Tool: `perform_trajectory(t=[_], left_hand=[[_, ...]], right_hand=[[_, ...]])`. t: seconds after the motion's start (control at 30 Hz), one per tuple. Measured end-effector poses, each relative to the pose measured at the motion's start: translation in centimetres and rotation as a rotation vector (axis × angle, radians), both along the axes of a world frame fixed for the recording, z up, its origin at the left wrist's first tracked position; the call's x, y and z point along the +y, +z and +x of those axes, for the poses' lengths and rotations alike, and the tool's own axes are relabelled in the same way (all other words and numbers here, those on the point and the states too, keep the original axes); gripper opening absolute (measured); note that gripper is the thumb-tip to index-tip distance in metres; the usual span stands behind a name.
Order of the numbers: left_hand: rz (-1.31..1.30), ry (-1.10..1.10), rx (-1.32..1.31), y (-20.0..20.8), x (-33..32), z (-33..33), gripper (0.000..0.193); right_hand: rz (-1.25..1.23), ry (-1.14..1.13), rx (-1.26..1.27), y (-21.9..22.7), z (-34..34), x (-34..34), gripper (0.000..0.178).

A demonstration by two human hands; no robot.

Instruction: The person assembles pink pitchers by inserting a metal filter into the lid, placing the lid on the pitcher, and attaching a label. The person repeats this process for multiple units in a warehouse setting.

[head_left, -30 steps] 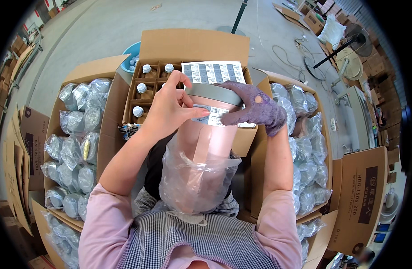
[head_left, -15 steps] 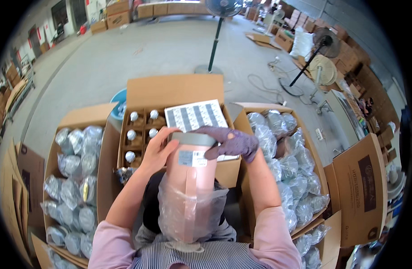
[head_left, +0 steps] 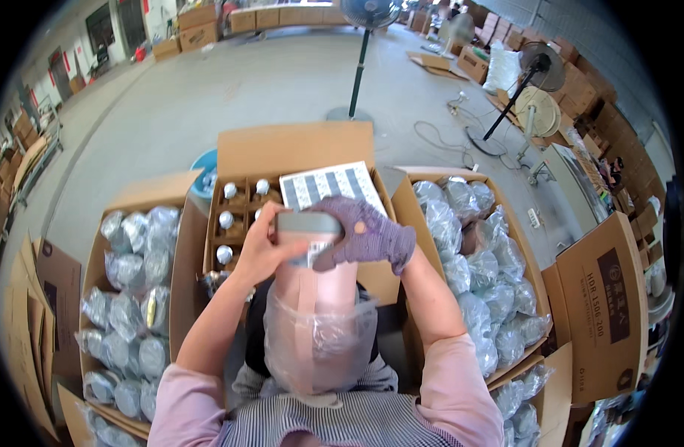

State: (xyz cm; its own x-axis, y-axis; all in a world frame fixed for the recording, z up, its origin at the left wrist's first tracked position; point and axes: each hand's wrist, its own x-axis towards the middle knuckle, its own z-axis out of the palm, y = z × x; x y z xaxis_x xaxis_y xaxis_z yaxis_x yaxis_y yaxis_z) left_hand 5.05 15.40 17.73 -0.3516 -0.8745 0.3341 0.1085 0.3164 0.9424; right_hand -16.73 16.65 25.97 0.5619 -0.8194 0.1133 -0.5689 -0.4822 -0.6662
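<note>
A large pink flask [head_left: 313, 287] with a grey lid [head_left: 307, 223] stands close in front of my body, its lidded end away from me. Clear plastic bag film [head_left: 320, 346] surrounds its lower part. My left hand [head_left: 264, 248], bare, grips the lid's left side with the fingers around it. On the right side, my right hand [head_left: 361, 232] wears a purple-grey glove with a hole in its back and clasps the lid and upper body. A pale label [head_left: 317, 252] is partly covered by the hands.
Ahead stands an open divided carton [head_left: 296, 141] with several silver-capped bottles [head_left: 224, 255] and a patterned white box [head_left: 334, 182]. Cartons of plastic-wrapped items flank me at left [head_left: 126, 316] and right [head_left: 498, 305]. Beyond are a blue basin [head_left: 200, 175] and a standing fan [head_left: 361, 67].
My gloved hand has moved left over the lid, and the fingers of both hands have shifted around it. The flask's top has tipped slightly, and the whole view has shifted a little.
</note>
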Motion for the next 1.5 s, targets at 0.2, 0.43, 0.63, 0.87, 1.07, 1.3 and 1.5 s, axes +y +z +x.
perform_trajectory(t=[0.2, 0.43, 0.63, 0.87, 1.07, 1.3, 1.5], left_hand=[[-0.078, 0.326, -0.012, -1.4, 0.6, -1.9, 0.029], [-0.455, 0.225, -0.653, 1.2, 9.4, -2.3, 0.068], [-0.719, 0.213, -1.002, 2.1, 11.1, -5.3, 0.076], [-0.823, 0.115, -1.192, 1.7, 11.0, -6.0, 0.089], [-0.221, 0.267, -1.034, 1.7, 12.9, -4.3, 0.069], [0.327, -0.151, -0.112, -7.5, 6.8, 3.9, 0.045], [0.603, -0.285, 0.579, 0.6, 3.7, -3.6, 0.05]], right_hand=[[0.029, -0.216, 0.019, 1.0, 2.0, 2.1, 0.06], [-0.457, -0.234, 0.172, -1.9, 1.3, 2.4, 0.029], [-0.273, -0.18, 0.477, -0.8, 2.1, 1.0, 0.041], [-0.327, 0.073, 0.502, -1.2, 2.0, 0.0, 0.049], [-0.185, -0.162, 0.452, -1.9, 1.1, 0.5, 0.04], [-0.042, -0.225, -0.481, 5.0, 0.3, 8.1, 0.047], [0.073, 0.076, -0.966, -0.9, -0.7, 3.6, 0.054]])
